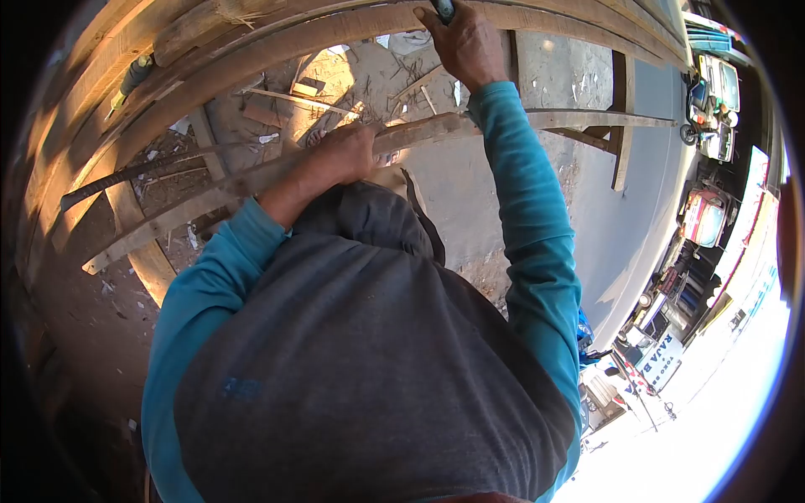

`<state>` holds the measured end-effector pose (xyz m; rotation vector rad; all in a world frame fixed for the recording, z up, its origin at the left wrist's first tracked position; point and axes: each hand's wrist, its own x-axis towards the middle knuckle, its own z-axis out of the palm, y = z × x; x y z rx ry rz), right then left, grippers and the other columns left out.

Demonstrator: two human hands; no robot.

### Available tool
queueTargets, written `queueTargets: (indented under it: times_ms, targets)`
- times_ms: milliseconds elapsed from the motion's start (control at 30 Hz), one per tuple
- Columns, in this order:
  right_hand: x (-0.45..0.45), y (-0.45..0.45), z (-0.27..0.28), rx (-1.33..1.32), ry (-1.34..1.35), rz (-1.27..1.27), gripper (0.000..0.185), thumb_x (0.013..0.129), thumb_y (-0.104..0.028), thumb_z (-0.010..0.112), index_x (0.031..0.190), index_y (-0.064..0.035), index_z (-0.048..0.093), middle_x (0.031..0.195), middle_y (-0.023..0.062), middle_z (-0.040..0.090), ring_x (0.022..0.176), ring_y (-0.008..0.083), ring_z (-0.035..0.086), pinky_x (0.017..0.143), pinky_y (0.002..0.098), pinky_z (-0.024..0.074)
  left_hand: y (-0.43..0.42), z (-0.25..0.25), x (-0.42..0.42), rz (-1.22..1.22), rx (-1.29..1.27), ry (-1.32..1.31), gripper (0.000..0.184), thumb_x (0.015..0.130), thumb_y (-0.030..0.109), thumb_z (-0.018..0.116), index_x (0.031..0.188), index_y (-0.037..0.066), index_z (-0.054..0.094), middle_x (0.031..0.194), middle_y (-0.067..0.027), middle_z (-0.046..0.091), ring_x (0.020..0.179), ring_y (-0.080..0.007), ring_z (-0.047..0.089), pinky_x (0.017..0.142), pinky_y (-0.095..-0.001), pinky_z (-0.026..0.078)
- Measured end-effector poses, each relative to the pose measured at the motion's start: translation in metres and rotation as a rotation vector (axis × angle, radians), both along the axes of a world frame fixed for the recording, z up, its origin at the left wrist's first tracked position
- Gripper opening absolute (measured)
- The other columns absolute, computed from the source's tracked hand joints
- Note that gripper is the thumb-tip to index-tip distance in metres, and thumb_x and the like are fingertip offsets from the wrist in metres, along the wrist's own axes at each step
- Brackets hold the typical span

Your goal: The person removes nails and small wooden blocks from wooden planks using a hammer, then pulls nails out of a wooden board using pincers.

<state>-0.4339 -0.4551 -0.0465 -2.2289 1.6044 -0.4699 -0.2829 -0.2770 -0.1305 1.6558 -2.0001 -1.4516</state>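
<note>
My left hand (348,153) is closed around a long, narrow wooden strip (189,210). The strip runs across the view from lower left to right and passes behind my right forearm. Above it, near the top edge, my right hand (471,49) is closed on a dark bluish handle (444,8). The rest of that tool is out of frame, so its kind cannot be made out. Curved by the lens, a thick wooden beam (327,32) lies just beyond my right hand.
A dark-wrapped handle on a thin bar (109,182) lies at left. A greenish-handled tool (132,77) rests among the stacked beams (92,92). Wood scraps (306,89) and litter cover the ground. Parked vehicles (708,218) and a shop sign (662,362) line the road at right.
</note>
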Motion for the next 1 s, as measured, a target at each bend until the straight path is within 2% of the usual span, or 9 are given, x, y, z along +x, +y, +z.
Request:
queueTargets:
  times_ms: [200, 300, 367, 500, 567, 667, 767, 900, 1000]
  targets:
    - [-0.007, 0.004, 0.018, -0.082, -0.049, -0.071, 0.047, 0.093, -0.044, 0.069, 0.092, 0.0032, 0.068, 0.084, 0.0297, 0.068, 0.082, 0.0487, 0.066, 0.072, 0.052, 0.0522, 0.004, 0.009, 0.002, 0.0, 0.02, -0.001, 0.05, 0.086, 0.016, 0.068, 0.133, 0.002, 0.059, 0.113, -0.0286, 0.067, 0.109, -0.0439, 0.065, 0.095, -0.0497, 0.051]
    - [-0.031, 0.021, 0.051, -0.087, -0.22, -0.237, 0.045, 0.094, -0.039, 0.072, 0.089, 0.0045, 0.064, 0.073, 0.0226, 0.066, 0.063, 0.0356, 0.061, 0.065, 0.0433, 0.05, -0.002, 0.006, 0.003, 0.012, 0.031, 0.01, 0.05, 0.086, 0.017, 0.071, 0.131, 0.0, 0.059, 0.114, -0.0283, 0.067, 0.111, -0.0438, 0.064, 0.096, -0.0497, 0.051]
    - [-0.045, 0.04, 0.057, -0.222, -0.229, -0.265, 0.044, 0.093, -0.041, 0.075, 0.085, 0.001, 0.063, 0.065, 0.0107, 0.059, 0.062, 0.0174, 0.053, 0.061, 0.0376, 0.0483, 0.003, -0.003, 0.002, -0.002, -0.045, 0.017, 0.05, 0.085, 0.014, 0.072, 0.13, -0.002, 0.059, 0.115, -0.0285, 0.067, 0.112, -0.0436, 0.064, 0.098, -0.0493, 0.05]
    - [-0.043, 0.08, 0.056, -0.297, -0.297, -0.292, 0.04, 0.093, -0.036, 0.078, 0.084, -0.0011, 0.06, 0.064, 0.0099, 0.058, 0.06, 0.0167, 0.049, 0.058, 0.0338, 0.0475, 0.012, -0.011, 0.001, -0.059, -0.067, 0.004, 0.051, 0.093, 0.022, 0.063, 0.138, -0.001, 0.055, 0.123, -0.0277, 0.065, 0.117, -0.0424, 0.063, 0.102, -0.0496, 0.048]
    - [-0.037, 0.097, 0.054, -0.295, -0.333, -0.35, 0.039, 0.092, -0.033, 0.079, 0.083, -0.0016, 0.058, 0.064, 0.0097, 0.058, 0.059, 0.0163, 0.049, 0.057, 0.0323, 0.0472, 0.01, -0.002, 0.001, -0.056, -0.055, -0.023, 0.049, 0.091, 0.012, 0.058, 0.139, -0.001, 0.055, 0.123, -0.0277, 0.065, 0.116, -0.0429, 0.063, 0.102, -0.0511, 0.048]
    - [-0.033, 0.121, 0.047, -0.428, -0.318, -0.396, 0.035, 0.089, -0.028, 0.083, 0.082, -0.0037, 0.059, 0.064, 0.0089, 0.057, 0.059, 0.0155, 0.049, 0.057, 0.0301, 0.0474, 0.015, -0.012, -0.003, 0.004, -0.088, 0.029, 0.054, 0.084, 0.007, 0.069, 0.135, -0.005, 0.056, 0.121, -0.028, 0.066, 0.117, -0.0435, 0.061, 0.104, -0.0494, 0.046]
    - [-0.038, 0.129, 0.045, -0.455, -0.382, -0.365, 0.034, 0.092, -0.031, 0.08, 0.081, -0.0036, 0.063, 0.066, 0.0021, 0.062, 0.065, 0.0101, 0.055, 0.062, 0.0256, 0.0472, 0.021, -0.023, -0.005, 0.005, -0.174, 0.014, 0.053, 0.084, 0.006, 0.068, 0.134, -0.006, 0.056, 0.12, -0.028, 0.066, 0.116, -0.0433, 0.061, 0.104, -0.0489, 0.046]
    - [-0.06, 0.077, 0.064, -0.248, -0.296, -0.209, 0.039, 0.091, -0.034, 0.08, 0.083, -0.0021, 0.06, 0.066, 0.0087, 0.06, 0.062, 0.0149, 0.053, 0.059, 0.0316, 0.0483, 0.019, -0.012, -0.008, 0.041, -0.126, -0.017, 0.051, 0.084, 0.005, 0.066, 0.134, -0.005, 0.057, 0.121, -0.0273, 0.066, 0.116, -0.0425, 0.061, 0.102, -0.0493, 0.048]
    - [-0.057, 0.026, 0.064, -0.156, -0.329, -0.148, 0.045, 0.093, -0.04, 0.076, 0.081, 0.0001, 0.061, 0.066, 0.0063, 0.06, 0.06, 0.0142, 0.051, 0.058, 0.0324, 0.0459, 0.017, -0.005, -0.01, 0.088, -0.089, -0.031, 0.049, 0.084, 0.006, 0.065, 0.133, -0.002, 0.058, 0.119, -0.0269, 0.066, 0.114, -0.0419, 0.062, 0.099, -0.0495, 0.049]
